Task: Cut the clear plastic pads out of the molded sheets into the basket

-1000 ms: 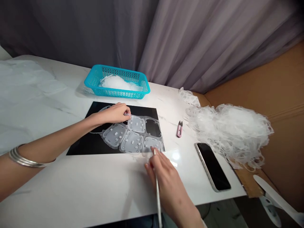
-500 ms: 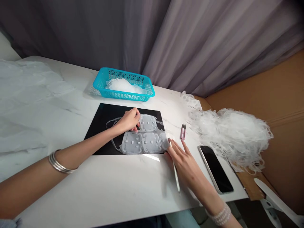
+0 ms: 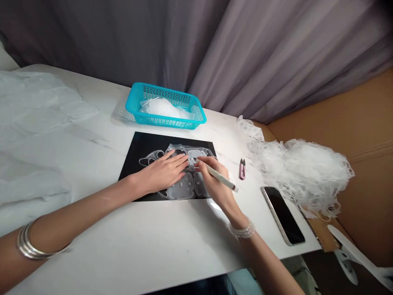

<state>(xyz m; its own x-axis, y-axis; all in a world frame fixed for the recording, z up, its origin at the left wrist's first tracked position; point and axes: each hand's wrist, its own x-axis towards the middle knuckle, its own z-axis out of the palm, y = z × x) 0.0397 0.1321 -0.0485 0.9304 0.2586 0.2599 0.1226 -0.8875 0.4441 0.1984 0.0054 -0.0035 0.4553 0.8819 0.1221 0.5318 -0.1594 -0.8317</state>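
On a black mat lies a translucent moulded sheet with squarish panels and a looping outer frame. My left hand rests flat on the sheet, fingers stretched out and holding nothing. A slim white pen-like tool is gripped in my right hand, its dark tip touching or just above the upper right panel. Parts of the sheet are hidden beneath both hands.
Behind the mat stands a blue basket holding white translucent pieces. Pink thread snips and a phone lie to the right, beside a heap of translucent scraps. Translucent sheets cover the far left.
My right hand has moved up and left from the mat's corner, bringing the pen-like tool onto the sheet. My left hand has opened from a closed pose and flattened. The view has shifted slightly.
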